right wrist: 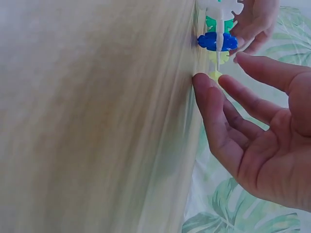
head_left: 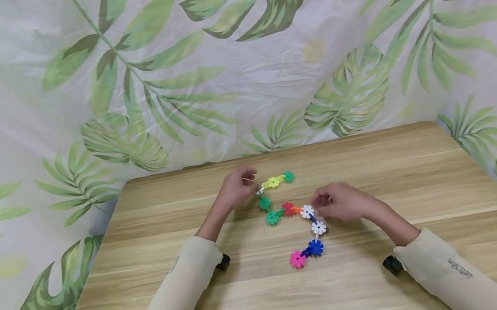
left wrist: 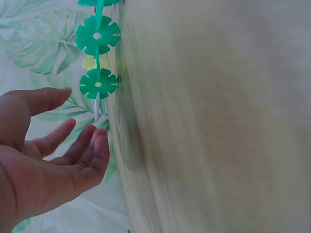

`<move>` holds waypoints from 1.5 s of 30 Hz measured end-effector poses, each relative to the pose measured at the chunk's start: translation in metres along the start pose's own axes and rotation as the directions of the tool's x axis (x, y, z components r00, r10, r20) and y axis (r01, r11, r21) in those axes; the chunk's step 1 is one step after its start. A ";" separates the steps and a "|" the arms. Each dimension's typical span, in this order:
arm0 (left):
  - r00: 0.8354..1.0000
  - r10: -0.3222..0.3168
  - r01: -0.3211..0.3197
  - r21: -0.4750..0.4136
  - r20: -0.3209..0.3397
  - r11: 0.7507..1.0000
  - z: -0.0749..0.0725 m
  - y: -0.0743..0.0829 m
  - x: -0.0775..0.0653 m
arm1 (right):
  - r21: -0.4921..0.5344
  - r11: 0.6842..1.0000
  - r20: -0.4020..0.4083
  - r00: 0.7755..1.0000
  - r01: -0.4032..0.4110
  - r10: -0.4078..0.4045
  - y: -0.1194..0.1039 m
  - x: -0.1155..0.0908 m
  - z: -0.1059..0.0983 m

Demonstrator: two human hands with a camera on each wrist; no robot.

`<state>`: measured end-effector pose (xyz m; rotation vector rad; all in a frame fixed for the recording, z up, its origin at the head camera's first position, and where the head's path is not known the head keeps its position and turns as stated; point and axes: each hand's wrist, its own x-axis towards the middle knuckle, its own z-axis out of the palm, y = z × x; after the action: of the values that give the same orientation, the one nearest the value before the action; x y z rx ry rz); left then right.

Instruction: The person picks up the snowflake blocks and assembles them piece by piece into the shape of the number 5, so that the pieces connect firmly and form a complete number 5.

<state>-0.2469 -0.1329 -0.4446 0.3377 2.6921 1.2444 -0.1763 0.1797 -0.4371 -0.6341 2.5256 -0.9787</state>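
Observation:
On the wooden table a chain of slotted plastic snowflake discs curves in an S shape. From its far end run a green disc [head_left: 288, 176], a yellow disc [head_left: 273, 182] and a white disc, then more greens, a red disc [head_left: 288, 208], whites and blues, down to a pink disc [head_left: 298, 259]. My left hand [head_left: 239, 186] is beside the chain's upper left bend, its fingers loosely bent with nothing between them in the left wrist view. Next to the white disc [head_left: 306, 211] on the right bend is my right hand [head_left: 342, 201], thumb apart from its relaxed fingers and holding nothing.
The wooden table [head_left: 163, 295] has rounded far corners. Behind it hangs a pale cloth [head_left: 264, 92] printed with green leaves. A small black device [head_left: 393, 264] shows at the right sleeve, and another [head_left: 223, 262] at the left sleeve.

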 end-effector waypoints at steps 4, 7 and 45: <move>0.999 -0.047 0.047 0.025 -0.001 0.999 0.003 0.004 -0.010 | 0.009 1.000 0.002 1.000 -0.015 0.015 0.001 0.004 -0.002; 0.997 -0.075 0.075 0.027 0.007 0.997 0.007 0.007 -0.013 | 0.037 0.999 0.014 1.000 -0.015 0.015 0.001 0.004 -0.003; 0.995 -0.057 0.065 -0.098 0.079 0.993 0.023 0.012 -0.001 | 0.038 0.999 0.053 0.998 0.033 -0.035 -0.002 -0.001 0.007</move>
<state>-0.2386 -0.1091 -0.4497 0.2816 2.5458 1.3153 -0.1718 0.1750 -0.4408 -0.6854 2.4522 -1.0042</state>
